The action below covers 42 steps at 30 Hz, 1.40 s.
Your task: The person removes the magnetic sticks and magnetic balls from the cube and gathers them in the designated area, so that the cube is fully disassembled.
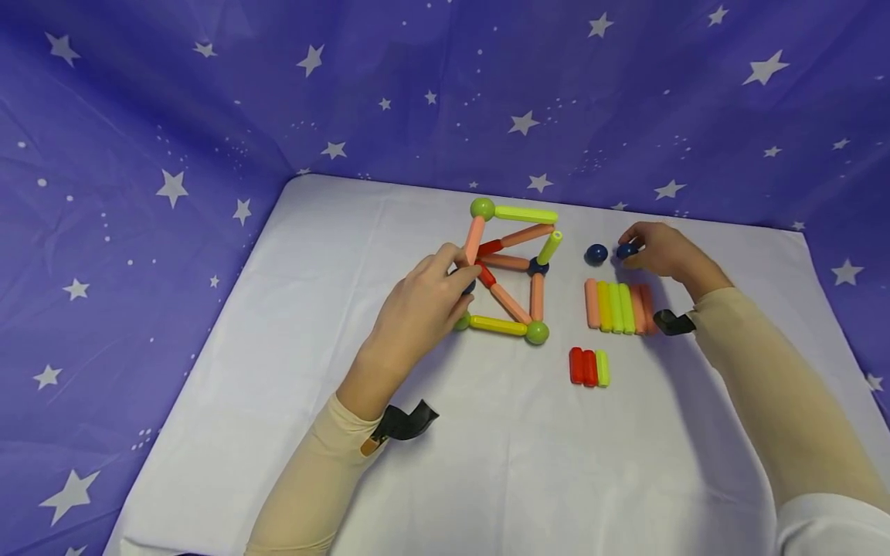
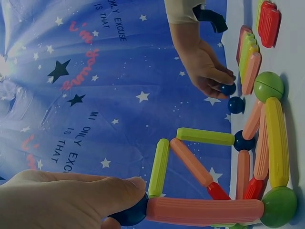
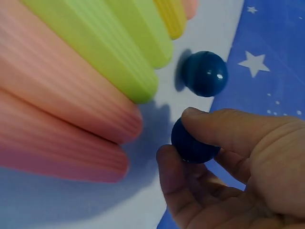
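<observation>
My left hand (image 1: 420, 301) pinches a blue ball (image 2: 131, 213) between thumb and fingers. A pink stick (image 2: 205, 211) runs from this ball down to a green ball (image 2: 280, 207). They belong to a frame of sticks and balls, with a yellow stick (image 1: 497, 325), a near green ball (image 1: 538, 333), and a far green ball (image 1: 483, 208) bearing a lime stick (image 1: 525, 215). Another lime stick (image 2: 205, 136) stands up from a blue corner ball (image 2: 244, 141). My right hand (image 1: 660, 249) pinches a loose blue ball (image 3: 193, 143) by thumb and fingertips.
Beside the right hand a second loose blue ball (image 3: 205, 74) sits on the white cloth (image 1: 445, 479). Nearer lies a row of pink, yellow and lime sticks (image 1: 616, 307), then short red sticks (image 1: 582, 367) beside a short lime one (image 1: 602, 368). A starry purple curtain (image 1: 431, 100) hangs behind.
</observation>
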Available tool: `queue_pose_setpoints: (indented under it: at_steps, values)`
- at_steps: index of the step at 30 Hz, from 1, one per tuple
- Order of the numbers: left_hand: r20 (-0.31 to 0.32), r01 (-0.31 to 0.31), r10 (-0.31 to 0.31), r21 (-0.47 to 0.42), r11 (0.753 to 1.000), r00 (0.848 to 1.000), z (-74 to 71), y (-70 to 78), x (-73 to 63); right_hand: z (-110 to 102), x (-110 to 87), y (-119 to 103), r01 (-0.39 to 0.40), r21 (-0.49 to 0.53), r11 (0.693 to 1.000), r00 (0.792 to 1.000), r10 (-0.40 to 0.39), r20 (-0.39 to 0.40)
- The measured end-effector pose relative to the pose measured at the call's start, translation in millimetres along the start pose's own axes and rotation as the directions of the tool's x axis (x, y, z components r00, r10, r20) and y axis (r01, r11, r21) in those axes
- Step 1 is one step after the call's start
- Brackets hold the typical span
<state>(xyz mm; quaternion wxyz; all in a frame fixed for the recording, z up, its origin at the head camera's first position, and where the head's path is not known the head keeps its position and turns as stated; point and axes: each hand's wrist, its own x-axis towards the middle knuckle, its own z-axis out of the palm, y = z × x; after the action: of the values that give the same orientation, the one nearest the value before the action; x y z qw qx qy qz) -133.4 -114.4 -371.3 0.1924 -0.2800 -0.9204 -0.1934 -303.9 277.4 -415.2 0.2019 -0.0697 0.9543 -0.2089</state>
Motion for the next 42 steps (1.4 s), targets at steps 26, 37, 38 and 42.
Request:
queue_pose_setpoints:
  at_steps: [26, 37, 38, 42]
  values:
    - [0.001, 0.002, -0.002, 0.021, 1.000, 1.000, -0.1, 0.9, -0.4, 9, 2.5, 5, 0.000, 0.046, 0.999, 0.999, 0.001, -0.035]
    - [0.016, 0.003, -0.003, 0.016, 1.000, 1.000, -0.6, 2.6, 0.0, 6, -20.5, -31, 0.084, 0.076, 0.994, 0.990, -0.075, -0.122]
    - [0.015, 0.005, -0.005, 0.015, 1.000, 1.000, -0.7, 2.7, 0.0, 7, -22.8, -40, 0.109, 0.104, 0.989, 0.989, -0.098, -0.110]
    - [0.010, 0.011, -0.011, 0.012, 1.000, 1.000, -0.8, 2.6, -0.3, 18, -26.0, -72, 0.176, 0.225, 0.958, 0.984, -0.173, -0.033]
